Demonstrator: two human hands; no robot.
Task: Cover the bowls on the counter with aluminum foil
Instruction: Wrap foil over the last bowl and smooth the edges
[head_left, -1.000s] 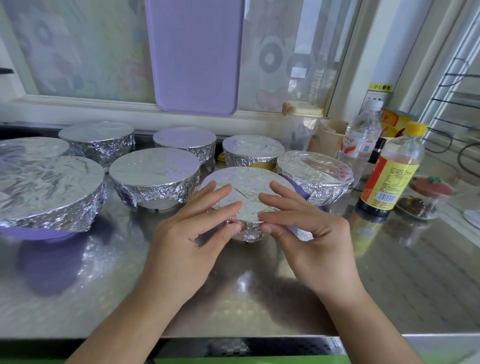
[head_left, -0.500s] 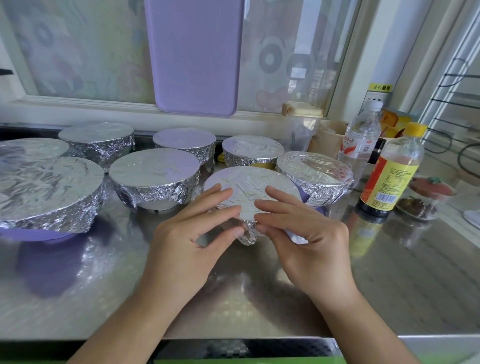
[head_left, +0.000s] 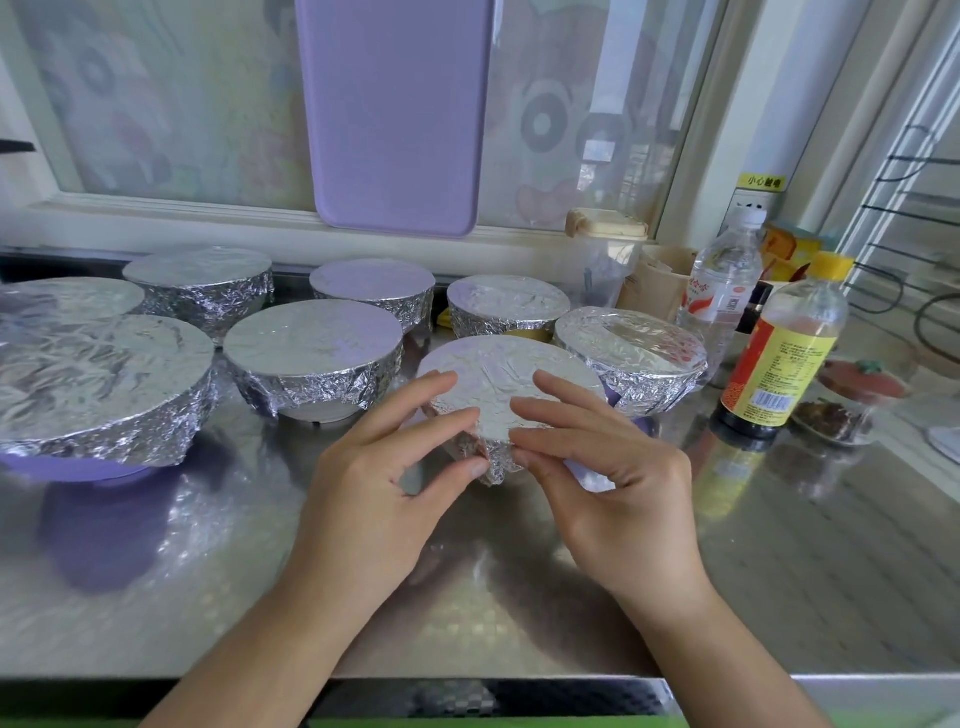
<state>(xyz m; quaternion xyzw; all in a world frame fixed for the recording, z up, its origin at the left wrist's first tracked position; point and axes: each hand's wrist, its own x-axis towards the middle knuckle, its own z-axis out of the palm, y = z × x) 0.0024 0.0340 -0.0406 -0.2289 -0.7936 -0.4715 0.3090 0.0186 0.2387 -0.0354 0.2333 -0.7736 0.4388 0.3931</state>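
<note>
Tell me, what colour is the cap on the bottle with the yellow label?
Yellow. The bottle cap shows in the head view, far right.

Far-left foil-covered bowl (head_left: 62, 299) cut off by edge.

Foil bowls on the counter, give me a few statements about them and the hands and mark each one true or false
1. Both hands, left hand and right hand, are at the nearest foil-covered bowl. True.
2. The counter is wooden. False: it is shiny metal.
3. A yellow-capped bottle stands right of the bowls. True.
4. The purple board lies flat on the counter. False: it stands upright against the window.
</note>
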